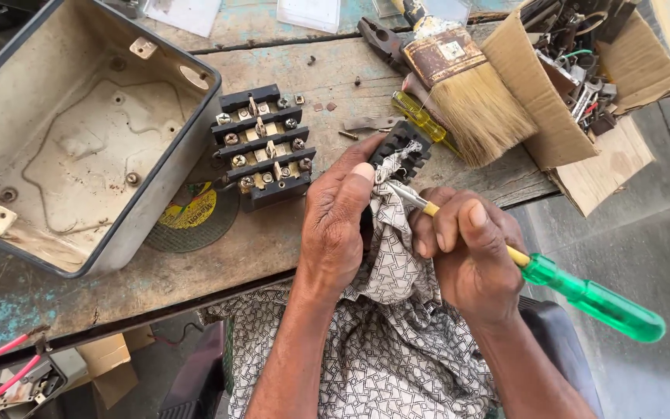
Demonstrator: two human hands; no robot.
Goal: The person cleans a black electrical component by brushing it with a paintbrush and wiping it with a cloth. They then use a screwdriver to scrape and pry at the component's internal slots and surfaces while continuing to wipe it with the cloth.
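Near the middle of the frame the left hand [340, 225] is gripping a small black ribbed part [402, 150], its thumb and fingers clamped on the lower end with a fold of patterned cloth [394, 256] bunched between palm and part. The part is sticking up above the thumb, its toothed top pointing toward the upper right. Just right of it the right hand [471, 252] is closed around a screwdriver [575, 291] — the green see-through handle is jutting out to the lower right of the frame, and the metal shaft is running up and left across the cloth, its tip lying right against the black part. The two hands are sitting close together, fingers almost touching over the cloth.

The cloth is draping down to the bottom centre of the frame, over the person's lap. Above and left of the hands, on the worn wooden table [273, 248], a black terminal block [263, 147] with rows of screws is lying flat. Filling the upper left is an open grey metal box [79, 147], and a round abrasive disc [191, 217] is peeking out from under its corner. In the upper right a wide paintbrush [467, 85] is lying beside a torn cardboard box [575, 109] full of small metal bits — a yellow-handled tool [420, 116] is resting under the bristles.
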